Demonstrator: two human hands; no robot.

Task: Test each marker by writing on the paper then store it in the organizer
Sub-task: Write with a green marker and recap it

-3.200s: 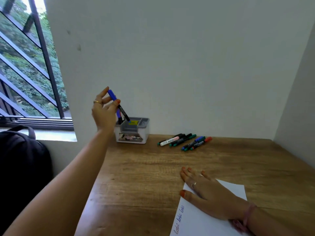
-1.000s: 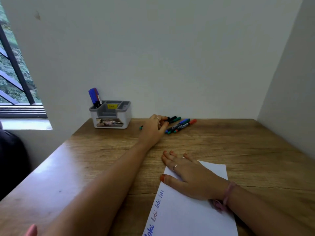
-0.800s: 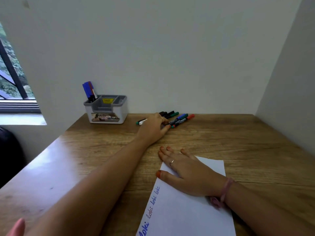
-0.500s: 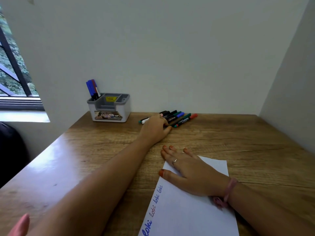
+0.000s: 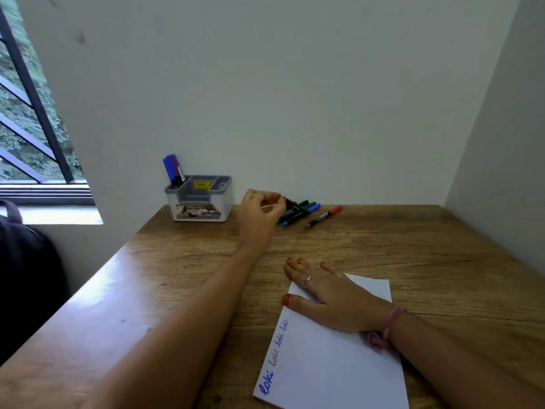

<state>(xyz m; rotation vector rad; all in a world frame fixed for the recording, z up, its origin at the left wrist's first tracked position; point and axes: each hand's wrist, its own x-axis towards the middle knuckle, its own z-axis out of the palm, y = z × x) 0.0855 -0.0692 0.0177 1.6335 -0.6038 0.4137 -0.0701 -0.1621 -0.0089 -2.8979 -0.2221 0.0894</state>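
The left hand point(image 5: 259, 214) has just lifted a marker point(image 5: 287, 201), fingers pinching it, at 12 o'clock by the marker pile point(image 5: 300, 212), so testing comes next on the paper point(image 5: 339, 364) under the flat right hand point(image 5: 330, 296).

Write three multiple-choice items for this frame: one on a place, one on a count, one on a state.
1. Where is the organizer?
A. at the table's back edge by the wall
B. on the paper
C. on the windowsill

2. How many times is "loki" written on the paper?
A. one
B. four
C. seven

3. What is the right hand doing?
A. writing with a marker
B. lying flat on the paper
C. lifting the organizer

Answers: 1 A, it stands against the wall, left of the loose markers. 2 B, four words run along the paper's left edge. 3 B, its fingers are spread on the sheet, while the left hand pinches a marker from the pile.
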